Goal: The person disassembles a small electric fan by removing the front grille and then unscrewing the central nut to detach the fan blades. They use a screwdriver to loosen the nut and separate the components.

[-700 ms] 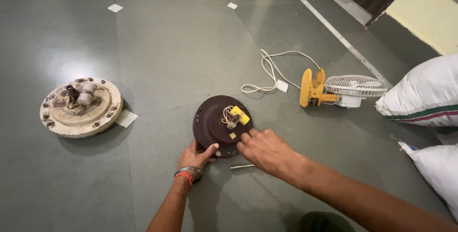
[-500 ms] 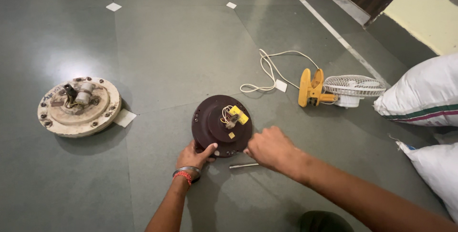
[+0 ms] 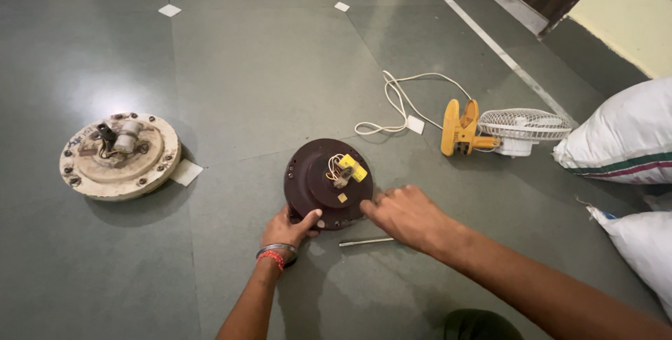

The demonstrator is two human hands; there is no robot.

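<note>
A dark brown round fan motor housing [image 3: 315, 179] lies on the grey floor, with a yellow block and coloured wires [image 3: 346, 169] at its centre. My left hand [image 3: 288, 229], with bangles on the wrist, grips the housing's near rim, thumb on top. My right hand [image 3: 404, 215] rests at the housing's right near edge, fingertips touching the rim. A thin metal rod [image 3: 365, 241] lies on the floor just under my right hand.
A cream round motor housing [image 3: 119, 156] sits at the left. A small yellow clip fan [image 3: 500, 132] with a white cord [image 3: 395, 102] lies at the right. White sacks [image 3: 626, 137] fill the right edge. A wall base runs along the top right.
My right hand slid off the top of the brown housing toward its right near edge. My left hand kept its grip. The rod stayed in place.
</note>
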